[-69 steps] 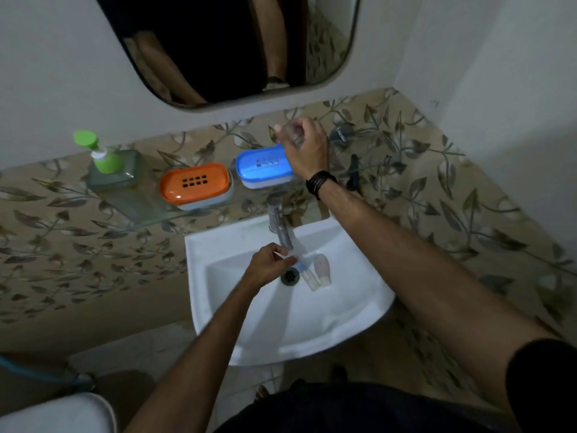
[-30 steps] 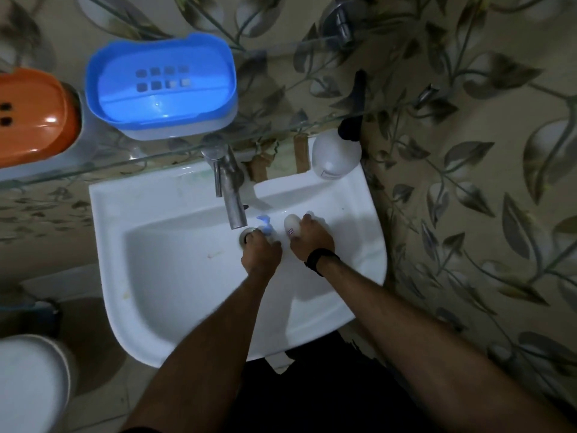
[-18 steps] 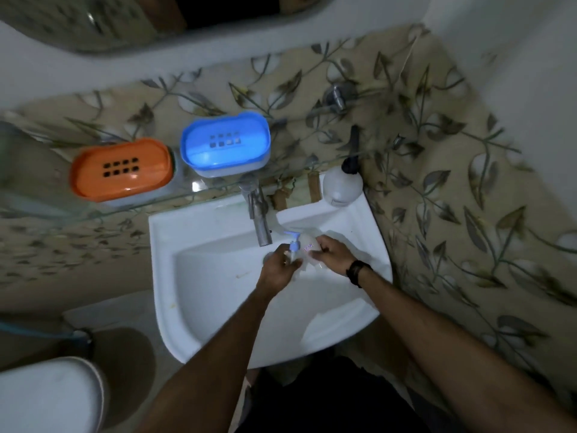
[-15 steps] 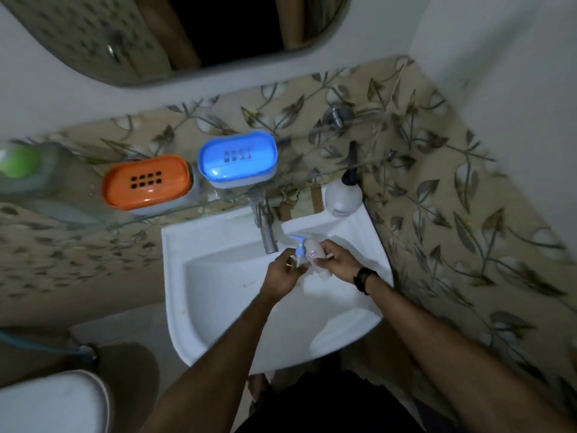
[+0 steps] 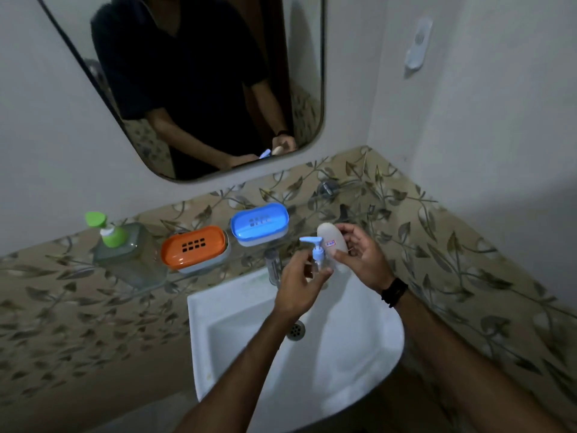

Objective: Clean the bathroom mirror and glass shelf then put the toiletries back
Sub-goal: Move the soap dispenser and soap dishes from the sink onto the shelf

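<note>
**Two small bottles held above the sink**

The left hand [image 5: 298,287] grips a small clear pump bottle [image 5: 317,256] with a blue pump head; the right hand [image 5: 362,256] curls round a white oval bottle [image 5: 332,243] — both raised over the white sink [image 5: 359,364], just below the glass shelf [image 5: 146,281]. On the shelf stand a green-pump soap dispenser [image 5: 120,245], an orange soap box [image 5: 195,248] and a blue soap box [image 5: 259,223] — under the mirror [image 5: 203,82].

Single head-worn wide-angle view, forward and down, close above the sink [image 5: 249,323], facing the mirror [image 5: 218,89].
</note>
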